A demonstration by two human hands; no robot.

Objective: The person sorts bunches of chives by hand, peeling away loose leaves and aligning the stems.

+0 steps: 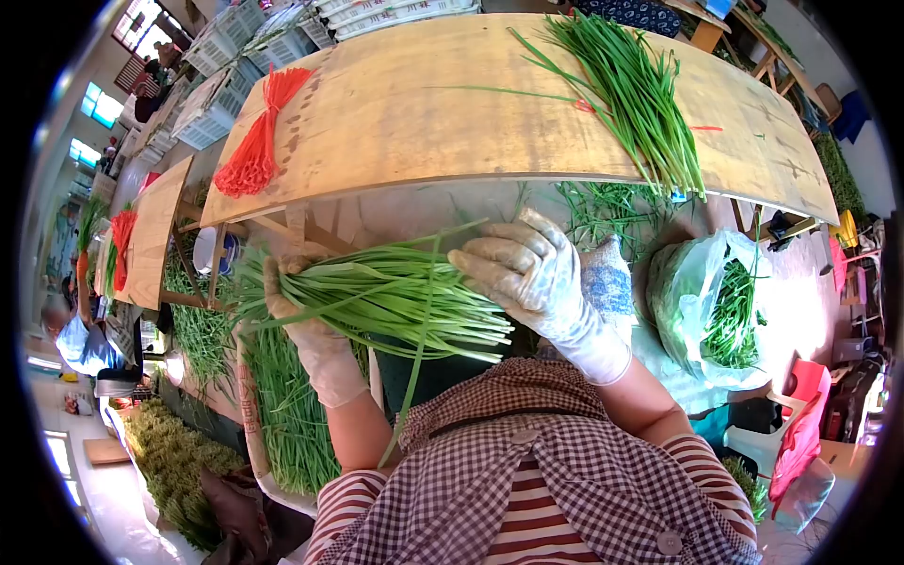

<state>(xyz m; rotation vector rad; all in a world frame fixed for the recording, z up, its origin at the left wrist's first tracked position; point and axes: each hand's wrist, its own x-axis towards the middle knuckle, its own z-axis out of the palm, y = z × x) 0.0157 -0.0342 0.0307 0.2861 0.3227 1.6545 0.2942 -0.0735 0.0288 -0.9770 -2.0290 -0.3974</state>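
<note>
A loose bunch of garlic chives (395, 292) lies across the space in front of my apron, cut ends to the right. My left hand (315, 330), in a soiled white glove, is wrapped round its leafy side. One long stray blade hangs down across the bunch towards my left forearm. Beside the cut ends is my right hand (541, 278), gloved too, raised with its fingers bent and pressed together. Whatever may be between those fingertips is too small to make out.
On the wooden table (405, 113) lie a bundle of red ties (266, 132) and a pile of chives (631, 94). A crate of chives (287, 405) stands at my left, a plastic bag of greens (706, 301) at right. Another person (80, 339) is at far left.
</note>
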